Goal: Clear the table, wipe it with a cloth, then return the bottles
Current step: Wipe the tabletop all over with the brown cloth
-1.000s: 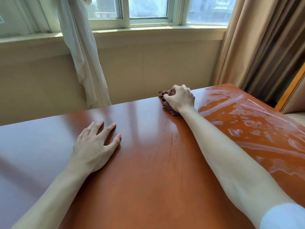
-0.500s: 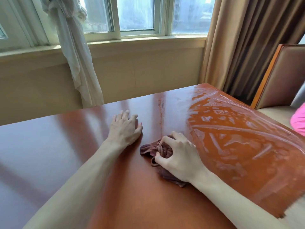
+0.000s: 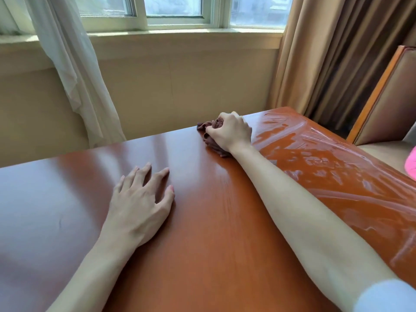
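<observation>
A glossy reddish-brown wooden table (image 3: 202, 244) fills the lower view. My right hand (image 3: 229, 131) grips a bunched dark brown cloth (image 3: 206, 129) and presses it on the table near the far edge. My left hand (image 3: 139, 201) rests flat on the table's middle with its fingers spread. The right part of the table (image 3: 326, 167) shows wet streaks. No bottles are in view.
A wall with a window sill (image 3: 180, 34) runs behind the table. A white sheer curtain (image 3: 74, 70) hangs at the left, brown drapes (image 3: 337, 52) at the right. A padded chair (image 3: 387, 104) stands by the table's right side, with something pink (image 3: 410, 163) on it.
My right hand has pushed the cloth from the table's middle back out to the far edge. My left hand has stayed flat on the table with its fingers now spread wider.
</observation>
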